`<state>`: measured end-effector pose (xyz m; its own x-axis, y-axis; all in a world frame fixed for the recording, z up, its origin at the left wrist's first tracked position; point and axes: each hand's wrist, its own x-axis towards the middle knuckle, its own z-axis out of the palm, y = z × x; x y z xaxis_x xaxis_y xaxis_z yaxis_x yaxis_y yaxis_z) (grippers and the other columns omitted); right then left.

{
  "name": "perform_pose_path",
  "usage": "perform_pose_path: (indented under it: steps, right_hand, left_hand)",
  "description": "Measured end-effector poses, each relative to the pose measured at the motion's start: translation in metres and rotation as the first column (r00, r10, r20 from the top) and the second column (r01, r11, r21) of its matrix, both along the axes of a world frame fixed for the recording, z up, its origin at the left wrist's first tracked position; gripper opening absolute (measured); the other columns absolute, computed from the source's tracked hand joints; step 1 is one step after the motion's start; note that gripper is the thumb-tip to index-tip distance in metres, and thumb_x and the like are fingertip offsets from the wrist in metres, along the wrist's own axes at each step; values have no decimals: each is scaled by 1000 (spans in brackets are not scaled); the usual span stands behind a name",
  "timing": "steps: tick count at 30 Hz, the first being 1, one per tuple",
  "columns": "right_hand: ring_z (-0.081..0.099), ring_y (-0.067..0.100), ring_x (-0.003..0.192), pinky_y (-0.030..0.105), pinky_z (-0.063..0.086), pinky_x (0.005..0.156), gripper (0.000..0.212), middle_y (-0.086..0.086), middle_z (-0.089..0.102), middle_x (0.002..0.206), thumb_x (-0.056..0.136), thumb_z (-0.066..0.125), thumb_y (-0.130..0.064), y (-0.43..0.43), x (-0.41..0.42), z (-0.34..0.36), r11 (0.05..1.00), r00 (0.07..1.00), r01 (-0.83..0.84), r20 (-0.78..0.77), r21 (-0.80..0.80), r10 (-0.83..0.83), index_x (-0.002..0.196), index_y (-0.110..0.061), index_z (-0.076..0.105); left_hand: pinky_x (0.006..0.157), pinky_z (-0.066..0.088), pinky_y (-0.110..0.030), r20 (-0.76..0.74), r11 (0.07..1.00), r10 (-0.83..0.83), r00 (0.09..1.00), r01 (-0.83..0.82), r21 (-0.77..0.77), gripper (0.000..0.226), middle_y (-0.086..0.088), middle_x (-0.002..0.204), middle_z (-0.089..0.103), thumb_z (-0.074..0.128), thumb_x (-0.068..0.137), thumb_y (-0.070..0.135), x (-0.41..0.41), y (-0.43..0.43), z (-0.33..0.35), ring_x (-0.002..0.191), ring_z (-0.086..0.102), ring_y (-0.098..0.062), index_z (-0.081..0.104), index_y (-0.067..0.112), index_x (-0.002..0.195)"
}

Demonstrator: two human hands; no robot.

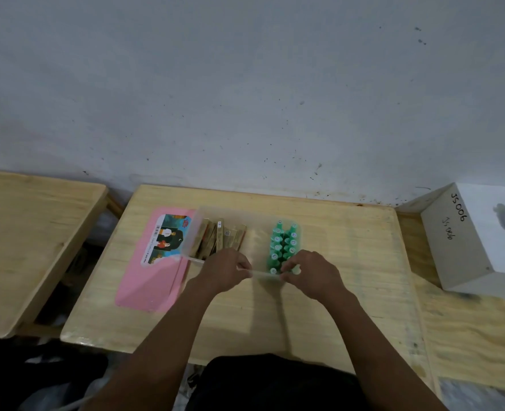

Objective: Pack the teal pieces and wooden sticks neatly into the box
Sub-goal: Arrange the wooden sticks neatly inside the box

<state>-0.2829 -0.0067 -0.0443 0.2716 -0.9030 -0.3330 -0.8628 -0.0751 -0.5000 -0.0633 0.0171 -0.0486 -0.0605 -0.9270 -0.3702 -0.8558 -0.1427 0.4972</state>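
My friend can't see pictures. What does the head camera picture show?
A person's left hand and right hand pinch the near rim of a clear box on a wooden table. Inside, wooden sticks fill its left end and teal pieces stand in two rows at its right. A pink lid lies left of it.

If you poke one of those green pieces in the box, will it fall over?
Probably not far. The teal pieces seem to stand in two tight rows in the clear box, so neighbours would likely prop it up. Alone, one looks small and plastic, so probably light and tippy.
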Motion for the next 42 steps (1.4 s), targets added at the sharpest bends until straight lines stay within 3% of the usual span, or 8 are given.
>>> perform_pose_path:
  steps: [6,11,14,20,24,29,37,42]
  right_hand:
    - [58,11,102,33,49,81,22,-14,63,109,74,77,-45,-13,6,7,991,998,24,-61,133,-16,93,-39,69]
    - [61,11,88,31,51,77,11,-13,64,92,86,65,-41,-25,23,24,991,992,126,-40,48,-124,90,-32,70]
    - [62,9,87,29,49,75,9,-14,66,89,86,63,-40,-26,48,31,987,986,161,44,18,-162,84,-33,68]
    - [65,10,86,32,54,79,12,-9,70,92,85,62,-33,-18,124,16,993,989,20,145,118,-38,88,-27,73]
    - [65,13,96,32,53,85,19,-5,72,103,85,61,-29,-17,167,-1,978,989,-23,149,207,-8,98,-25,74]
    - [65,21,94,35,55,83,21,2,72,102,84,58,-21,-24,211,-16,973,994,49,80,227,-69,100,-21,73]
    - [68,28,89,29,51,67,28,12,71,94,79,69,-25,-28,245,-28,954,972,227,19,195,-235,99,-6,65]
    - [54,18,60,22,35,43,33,3,54,62,76,72,-30,-30,239,-28,926,951,300,8,229,-310,60,-14,49]
  left_hand:
    - [83,55,-33,-180,998,61,982,-66,-22,20,1,95,75,72,81,31,13,0,-1,87,67,-11,76,17,96]
    - [84,54,-35,-216,843,373,902,-427,-328,26,-8,103,71,65,87,26,62,-4,3,93,64,-20,70,13,109]
    - [92,52,-40,-163,802,540,826,-564,-198,42,-11,119,66,65,87,32,103,-11,-6,107,62,-25,62,11,123]
    - [80,49,-29,-159,924,376,913,-381,-7,24,-18,99,73,55,93,17,132,-21,-7,88,67,-26,73,4,99]
    - [76,60,-42,-307,926,376,875,-343,158,14,-17,74,69,59,88,7,148,-28,-7,65,68,-28,69,7,78]
    - [73,60,-39,-309,957,285,908,-252,142,31,-12,67,69,59,85,7,158,-28,-11,64,68,-24,66,21,59]
    - [75,58,-38,-374,946,323,869,-286,153,13,-12,72,69,61,87,9,158,-26,-15,62,63,-18,71,13,80]
    - [77,58,-37,-397,950,310,864,-273,149,10,-13,78,71,62,89,11,159,-25,-17,68,65,-19,71,10,85]
